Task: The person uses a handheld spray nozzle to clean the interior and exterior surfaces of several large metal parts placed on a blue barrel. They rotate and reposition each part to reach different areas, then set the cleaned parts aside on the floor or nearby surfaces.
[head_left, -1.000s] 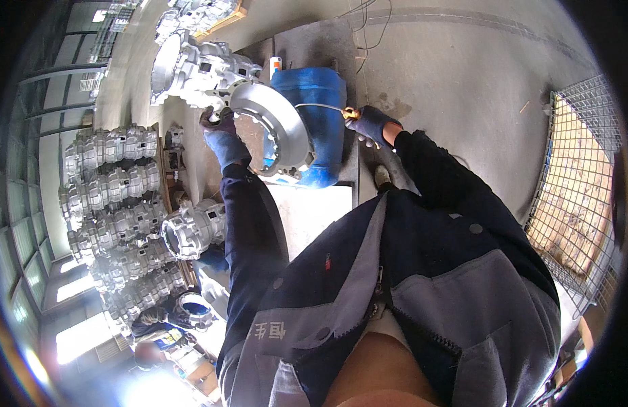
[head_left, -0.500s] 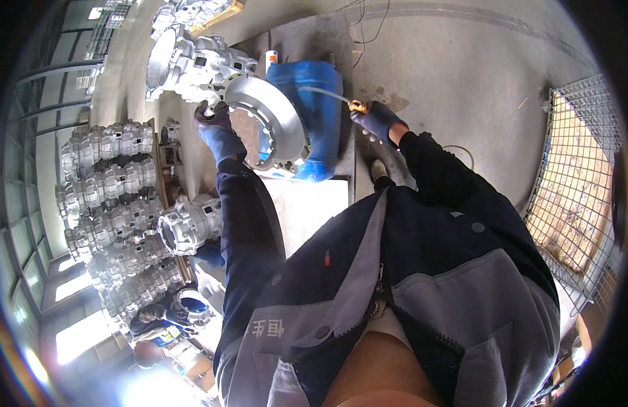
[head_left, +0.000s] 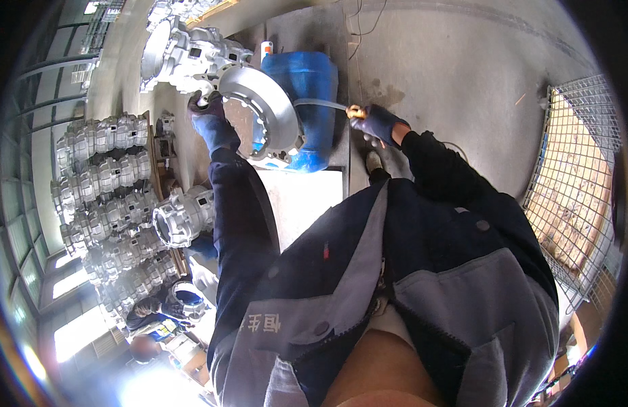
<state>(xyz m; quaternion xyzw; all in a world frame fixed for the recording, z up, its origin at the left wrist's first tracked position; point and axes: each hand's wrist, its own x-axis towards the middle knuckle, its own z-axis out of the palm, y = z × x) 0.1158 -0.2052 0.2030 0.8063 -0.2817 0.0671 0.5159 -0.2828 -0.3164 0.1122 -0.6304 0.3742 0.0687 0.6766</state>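
Note:
My gloved left hand (head_left: 212,123) is closed around the edge of a silver ring-shaped metal casting (head_left: 272,102), which stands tilted with a wide opening and a notched inner flange. In my gloved right hand (head_left: 378,125) is a file-like tool (head_left: 319,102), with an orange-brown handle and a long, slightly curved grey shank. Its shank points left and its tip ends close to the casting's right side; whether they touch I cannot tell. Behind the casting and under the tool lies a blue plastic drum (head_left: 321,74).
A larger silver housing (head_left: 192,54) stands at the far left, beyond my left hand. Rows of similar castings (head_left: 110,180) line the left. Another person (head_left: 151,315) works at lower left. A wire mesh cage (head_left: 572,183) is at right; a white bottle (head_left: 266,49) stands behind the drum.
The tool's shank has turned and now looks broader, lying flatter to the left. The whole scene has shifted slightly up and left; my left hand keeps its grip on the casting.

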